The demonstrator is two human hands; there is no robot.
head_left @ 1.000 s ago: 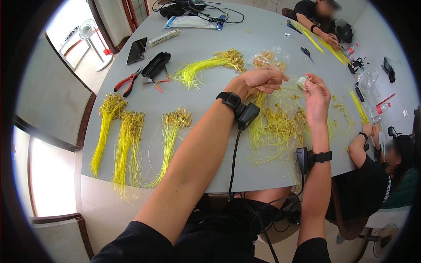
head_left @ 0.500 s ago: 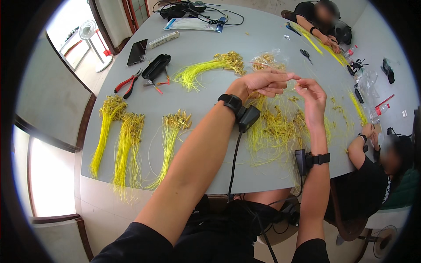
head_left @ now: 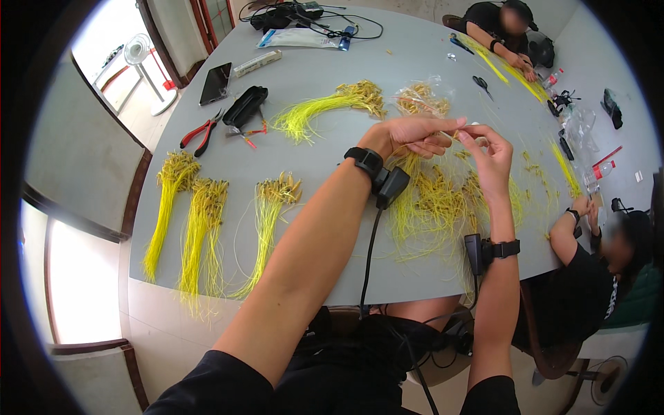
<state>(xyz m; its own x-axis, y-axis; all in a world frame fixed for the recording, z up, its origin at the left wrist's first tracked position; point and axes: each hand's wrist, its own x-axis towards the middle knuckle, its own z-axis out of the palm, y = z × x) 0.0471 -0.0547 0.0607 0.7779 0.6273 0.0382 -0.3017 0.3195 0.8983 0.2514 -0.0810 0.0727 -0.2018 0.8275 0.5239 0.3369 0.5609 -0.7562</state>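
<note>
Over the middle of the table, my left hand (head_left: 423, 131) and my right hand (head_left: 494, 158) meet at the fingertips. My left hand is closed, its index finger and thumb toward the right, with a thin yellow strand (head_left: 404, 148) coming out by the palm. My right thumb and index finger pinch at the strand's end, where a small golden-brown bit shows; its exact form is too small to tell. Below both hands lies a tangled heap of yellow strands (head_left: 443, 200) with brownish ends. Behind them sits a clear bag (head_left: 423, 97) of small brown pieces.
Bundles of yellow strands (head_left: 166, 211) lie at left, and another bundle (head_left: 325, 111) farther back. Red-handled pliers (head_left: 200, 133), a black case (head_left: 245, 106), a phone (head_left: 216, 84) and scissors (head_left: 482, 86) are around. Two people work along the right side. Cables run from my wrist devices.
My right hand has shifted slightly left, and its thumb and index finger now close against my left fingertips. My left hand has barely moved.
</note>
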